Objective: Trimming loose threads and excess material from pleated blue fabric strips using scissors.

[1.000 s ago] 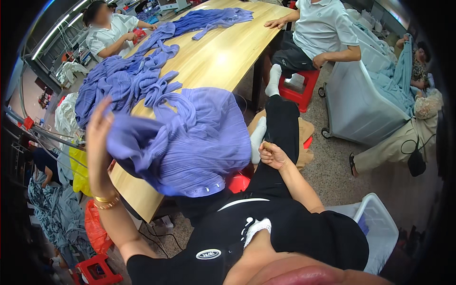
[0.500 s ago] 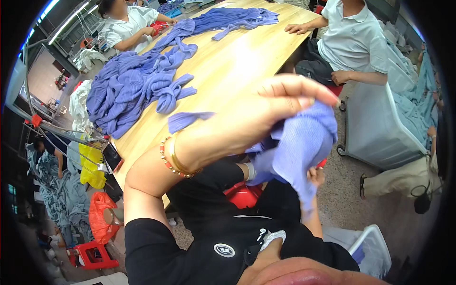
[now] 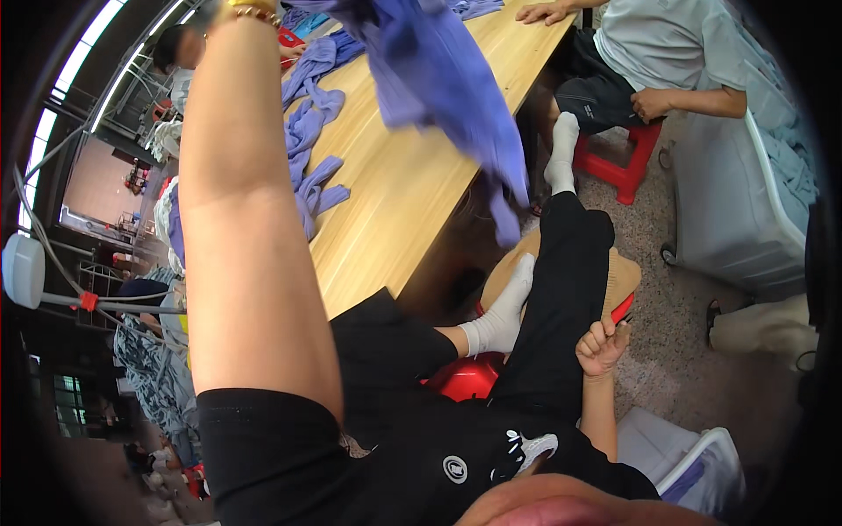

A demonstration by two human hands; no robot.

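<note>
My left forearm [image 3: 246, 158] reaches up across the left side, and its hand lies beyond the top edge. A gold bangle and a red beaded bracelet [image 3: 256, 12] circle the wrist. A purple knitted garment [image 3: 430, 70], blurred by motion, hangs over the table's near edge from the top of the picture; what holds it is out of sight. My right hand [image 3: 602, 348] is raised beside my right leg, apart from the garment. Its fingers are curled inward, and whatever they may hold is too small to tell.
More purple garments [image 3: 320, 110] lie along the left of the wooden table [image 3: 386, 219]. A person [image 3: 662, 53] sits on a red stool [image 3: 618, 167] at far right. A grey wheeled bin [image 3: 732, 206] stands at right, another bin [image 3: 702, 456] lower right. My socked feet [image 3: 504, 316] extend ahead.
My left hand has swung up and left, out of the picture. The purple garment has moved up from my lap to the table's edge. My right hand is now apart from it.
</note>
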